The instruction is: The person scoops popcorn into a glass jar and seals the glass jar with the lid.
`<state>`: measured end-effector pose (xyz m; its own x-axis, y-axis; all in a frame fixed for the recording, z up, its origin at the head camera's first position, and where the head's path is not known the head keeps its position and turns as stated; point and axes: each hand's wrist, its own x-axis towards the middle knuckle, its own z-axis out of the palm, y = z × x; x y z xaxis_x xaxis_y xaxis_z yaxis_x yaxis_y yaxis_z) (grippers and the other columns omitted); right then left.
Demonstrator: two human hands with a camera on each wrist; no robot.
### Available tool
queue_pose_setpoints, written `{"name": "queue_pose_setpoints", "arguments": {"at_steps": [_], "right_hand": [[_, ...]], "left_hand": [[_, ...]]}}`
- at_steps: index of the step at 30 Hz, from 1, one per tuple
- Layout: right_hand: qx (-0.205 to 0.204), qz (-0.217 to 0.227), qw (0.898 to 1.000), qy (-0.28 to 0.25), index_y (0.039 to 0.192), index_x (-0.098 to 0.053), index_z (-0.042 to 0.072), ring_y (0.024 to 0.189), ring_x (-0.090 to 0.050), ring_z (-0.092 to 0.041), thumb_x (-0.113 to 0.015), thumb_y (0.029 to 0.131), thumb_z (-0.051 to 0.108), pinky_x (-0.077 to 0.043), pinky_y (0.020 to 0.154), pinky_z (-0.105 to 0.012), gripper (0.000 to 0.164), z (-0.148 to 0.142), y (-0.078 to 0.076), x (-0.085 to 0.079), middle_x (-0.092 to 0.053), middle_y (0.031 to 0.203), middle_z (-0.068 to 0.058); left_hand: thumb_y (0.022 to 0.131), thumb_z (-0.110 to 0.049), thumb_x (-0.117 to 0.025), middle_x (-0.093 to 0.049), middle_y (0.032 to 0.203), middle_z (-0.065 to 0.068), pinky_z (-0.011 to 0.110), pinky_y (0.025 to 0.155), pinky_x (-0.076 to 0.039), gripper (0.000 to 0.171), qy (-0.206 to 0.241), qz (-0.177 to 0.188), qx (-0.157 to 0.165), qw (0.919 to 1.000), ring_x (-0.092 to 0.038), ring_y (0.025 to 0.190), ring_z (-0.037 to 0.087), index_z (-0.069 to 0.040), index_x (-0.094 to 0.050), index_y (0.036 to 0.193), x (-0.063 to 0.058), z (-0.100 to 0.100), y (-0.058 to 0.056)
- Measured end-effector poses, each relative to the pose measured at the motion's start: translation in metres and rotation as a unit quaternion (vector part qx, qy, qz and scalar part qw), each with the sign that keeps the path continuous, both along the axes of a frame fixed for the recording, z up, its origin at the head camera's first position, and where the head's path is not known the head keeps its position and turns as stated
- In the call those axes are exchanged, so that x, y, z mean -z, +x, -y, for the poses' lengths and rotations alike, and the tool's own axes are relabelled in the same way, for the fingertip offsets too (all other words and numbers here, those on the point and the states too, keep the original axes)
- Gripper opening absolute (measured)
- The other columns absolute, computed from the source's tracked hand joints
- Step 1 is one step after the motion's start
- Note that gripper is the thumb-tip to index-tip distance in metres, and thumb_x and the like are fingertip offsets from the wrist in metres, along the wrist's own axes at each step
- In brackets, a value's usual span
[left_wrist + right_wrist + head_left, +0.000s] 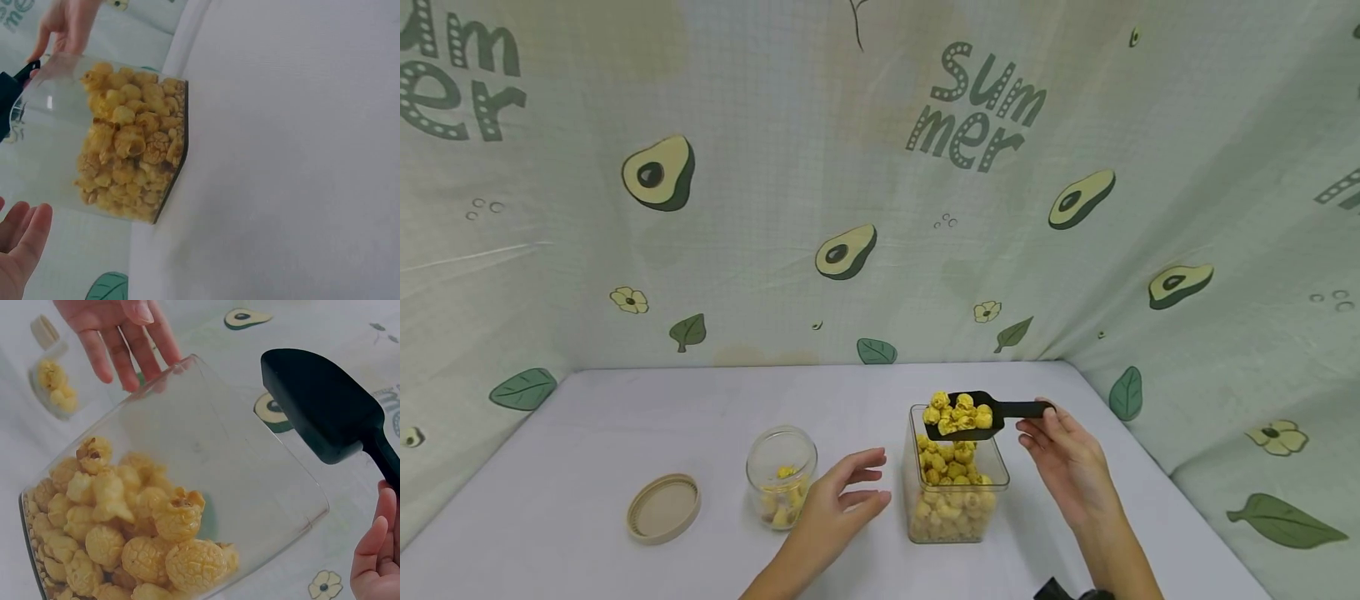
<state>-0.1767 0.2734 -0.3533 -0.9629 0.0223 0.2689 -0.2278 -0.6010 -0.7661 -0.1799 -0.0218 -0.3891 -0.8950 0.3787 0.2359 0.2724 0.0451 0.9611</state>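
Observation:
My right hand [1070, 454] pinches the handle of a black scoop [1017, 409], which carries several pieces of yellow popcorn [958, 414] above a clear square container [1000, 477]. That container is partly filled with popcorn [125, 531]. My left hand [838, 504] hangs between the container and a round glass jar [781, 444], fingers spread and holding nothing. In the left wrist view its fingers [34, 234] are apart from the container's wall. Some popcorn lies in the bottom of the jar, which has no lid on it. The right wrist view shows the scoop's dark underside [319, 406].
A round beige lid [662, 508] lies on the white table [715, 417], left of the jar. Behind the table hangs a pale cloth [737, 167] printed with avocados and leaves, and it continues along the right side. A black strap sits on the right wrist.

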Motion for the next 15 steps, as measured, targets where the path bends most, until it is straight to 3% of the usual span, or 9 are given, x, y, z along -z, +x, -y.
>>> {"name": "queue_pose_setpoints", "arguments": {"at_steps": [6,10,15], "right_hand": [[0.004,0.001,1.000,0.008,0.110,-0.060,0.005,0.089,-0.064,-0.016,-0.037,0.100,0.008,-0.055,0.081,-0.023,0.025,0.004,0.002,-0.006,-0.064,0.095,-0.008],[0.013,0.009,1.000,0.023,0.110,-0.059,0.006,0.090,-0.063,-0.015,-0.038,0.100,0.009,-0.054,0.081,-0.022,0.023,0.008,0.003,-0.011,-0.064,0.096,-0.007],[0.018,0.013,0.999,0.038,0.109,-0.057,0.006,0.090,-0.063,-0.015,-0.039,0.100,0.010,-0.054,0.082,-0.022,0.021,0.014,0.003,-0.017,-0.063,0.096,-0.006]], "left_hand": [[0.086,-0.024,-0.067,-0.056,0.127,0.008,0.021,0.092,-0.050,0.045,-0.012,-0.020,-0.005,0.9997,-0.054,0.113,0.016,-0.009,-0.053,0.126,-0.007,0.020,0.007],[0.087,-0.015,-0.066,-0.059,0.123,0.006,0.025,0.091,-0.052,0.038,0.007,-0.090,-0.027,0.9956,-0.056,0.109,0.009,-0.008,-0.056,0.123,-0.010,0.034,0.011],[0.086,0.000,-0.063,-0.060,0.120,0.005,0.023,0.089,-0.052,0.038,0.029,-0.197,-0.063,0.9779,-0.056,0.111,0.008,-0.006,-0.056,0.122,-0.013,0.054,0.012]]}}
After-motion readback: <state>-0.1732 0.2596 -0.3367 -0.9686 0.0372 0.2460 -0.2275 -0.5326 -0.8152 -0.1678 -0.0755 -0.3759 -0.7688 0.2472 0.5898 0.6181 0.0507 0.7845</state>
